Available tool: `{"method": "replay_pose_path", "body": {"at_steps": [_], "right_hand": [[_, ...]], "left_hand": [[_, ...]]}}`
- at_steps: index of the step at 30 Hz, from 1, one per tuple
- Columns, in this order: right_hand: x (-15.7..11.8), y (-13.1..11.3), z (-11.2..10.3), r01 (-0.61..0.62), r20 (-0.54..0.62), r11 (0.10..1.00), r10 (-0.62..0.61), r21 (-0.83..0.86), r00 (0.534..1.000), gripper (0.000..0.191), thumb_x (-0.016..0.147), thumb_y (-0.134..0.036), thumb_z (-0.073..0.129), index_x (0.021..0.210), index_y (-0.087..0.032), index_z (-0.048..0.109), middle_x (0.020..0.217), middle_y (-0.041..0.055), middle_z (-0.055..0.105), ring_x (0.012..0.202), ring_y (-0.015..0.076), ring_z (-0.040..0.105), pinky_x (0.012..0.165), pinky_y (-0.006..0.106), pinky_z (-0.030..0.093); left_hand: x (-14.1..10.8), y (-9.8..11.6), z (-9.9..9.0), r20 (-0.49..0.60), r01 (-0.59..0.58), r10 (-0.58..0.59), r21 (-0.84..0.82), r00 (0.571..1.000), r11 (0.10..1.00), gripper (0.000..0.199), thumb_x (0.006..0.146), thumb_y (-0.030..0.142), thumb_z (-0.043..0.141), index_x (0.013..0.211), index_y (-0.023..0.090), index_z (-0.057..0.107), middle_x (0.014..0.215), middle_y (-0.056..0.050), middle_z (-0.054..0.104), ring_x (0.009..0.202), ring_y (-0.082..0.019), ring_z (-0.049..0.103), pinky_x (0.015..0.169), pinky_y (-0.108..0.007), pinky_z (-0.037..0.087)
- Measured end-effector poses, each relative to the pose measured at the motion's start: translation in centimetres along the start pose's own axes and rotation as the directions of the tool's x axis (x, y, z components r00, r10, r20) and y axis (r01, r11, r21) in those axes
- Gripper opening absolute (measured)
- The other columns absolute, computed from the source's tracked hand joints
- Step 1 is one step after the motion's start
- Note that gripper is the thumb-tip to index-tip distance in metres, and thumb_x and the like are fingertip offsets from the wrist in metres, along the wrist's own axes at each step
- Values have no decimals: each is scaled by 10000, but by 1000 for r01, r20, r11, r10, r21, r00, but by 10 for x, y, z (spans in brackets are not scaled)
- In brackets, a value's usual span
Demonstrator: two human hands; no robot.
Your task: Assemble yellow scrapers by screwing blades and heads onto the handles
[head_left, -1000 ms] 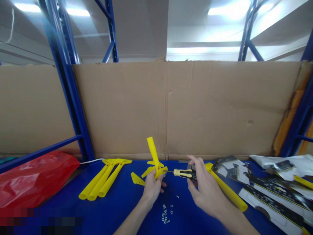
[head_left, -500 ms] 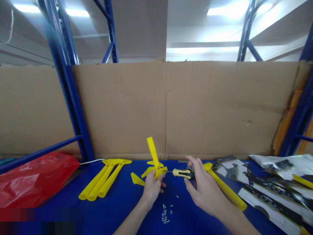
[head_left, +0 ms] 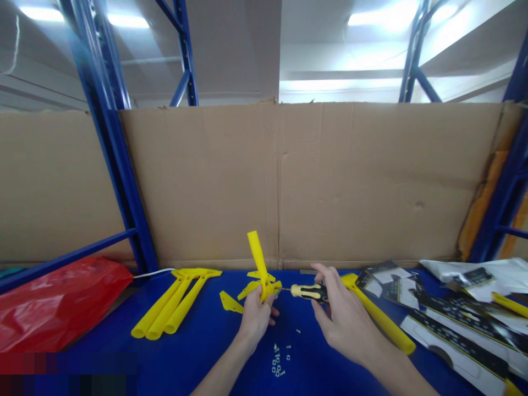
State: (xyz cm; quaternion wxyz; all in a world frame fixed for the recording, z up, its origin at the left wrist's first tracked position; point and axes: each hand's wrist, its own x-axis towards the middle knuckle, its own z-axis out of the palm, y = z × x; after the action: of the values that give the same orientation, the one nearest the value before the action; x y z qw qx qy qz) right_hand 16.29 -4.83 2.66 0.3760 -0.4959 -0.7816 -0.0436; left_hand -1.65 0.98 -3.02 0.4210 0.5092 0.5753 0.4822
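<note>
- The step in hand looks like screw work: the screwdriver (head_left: pixel 303 291) points left, its tip at the yellow tubed part (head_left: pixel 258 256), mid-table; contact is too small to tell
- Left hand (head_left: pixel 256 313): fingers closed round that part; right hand (head_left: pixel 344 313): fingers loosely spread about the screwdriver's right end, grip partly hidden
- The next move likely calls for a steady, straight turn
- Room lies left and near on the blue table (head_left: pixel 185 352); cardboard (head_left: pixel 371 181) bounds the far edge

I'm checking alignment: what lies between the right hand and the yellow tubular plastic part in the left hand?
In the head view, a cream-and-black screwdriver, its thin shaft pointing from the right hand toward the yellow tubular part.
</note>
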Motion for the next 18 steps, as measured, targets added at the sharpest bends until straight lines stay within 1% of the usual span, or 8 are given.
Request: {"method": "replay_pose_path", "body": {"at_steps": [2,5,7,9,10,11,15,18], "right_hand": [[0,-1,0,16,20,1000,-16,0,1000,469,822,-191,414,1289,-169,378,1070,140,631,902,247,667,668,341,537],[1,1,1,1,13,996,0,-85,1000,407,859,-245,395,1257,-160,415,1048,148,666,834,264,688,652,359,530],[3,2,3,-48,15,987,51,-152,999,376,889,-282,361,1227,-142,447,901,133,705,701,269,698,565,347,509],[4,3,4,-101,24,977,107,-186,994,368,912,-309,325,1195,-134,482,716,93,701,576,267,681,482,326,468],[5,3,4,-111,21,977,117,-182,993,372,916,-317,322,1193,-132,486,688,84,694,560,265,675,470,321,459],[5,3,4,-107,11,980,111,-167,994,378,911,-320,334,1205,-132,480,727,92,696,581,262,678,481,321,466],[3,2,2,-37,-10,997,36,-74,999,456,835,-236,423,1283,-156,399,1080,150,628,799,238,677,614,330,521],[2,3,0,-16,35,999,18,-44,999,453,812,-178,417,1265,-178,405,1129,136,619,881,233,669,675,332,528]], "left_hand": [[0,0,0,10,8,-8,-2,1000,1000,103,832,97,454,903,98,530,837,-49,590,449,-48,548,327,-140,399],[0,1,0,4,22,-22,1,1000,1000,99,835,88,447,899,97,523,804,-34,574,444,-49,544,324,-140,399],[-1,2,0,4,21,-21,8,1000,1000,91,832,84,455,890,98,524,776,-23,565,439,-52,543,320,-141,398],[-1,3,0,8,16,-16,8,1000,1000,82,826,85,468,881,101,526,754,-14,562,434,-54,542,319,-142,396],[-1,3,0,9,13,-13,3,1000,1000,77,822,88,476,877,104,528,748,-12,562,435,-56,544,319,-143,398],[-1,3,-1,8,11,-11,-4,1000,1000,73,818,90,484,873,107,529,749,-12,565,436,-57,546,320,-143,399],[-2,3,-1,-9,25,-25,-16,1000,1000,70,815,88,484,868,113,521,769,-14,567,423,-51,536,315,-147,398],[-3,4,-1,-19,30,-30,-16,999,999,64,812,81,483,858,115,514,765,-11,561,419,-49,533,311,-146,394]]}}
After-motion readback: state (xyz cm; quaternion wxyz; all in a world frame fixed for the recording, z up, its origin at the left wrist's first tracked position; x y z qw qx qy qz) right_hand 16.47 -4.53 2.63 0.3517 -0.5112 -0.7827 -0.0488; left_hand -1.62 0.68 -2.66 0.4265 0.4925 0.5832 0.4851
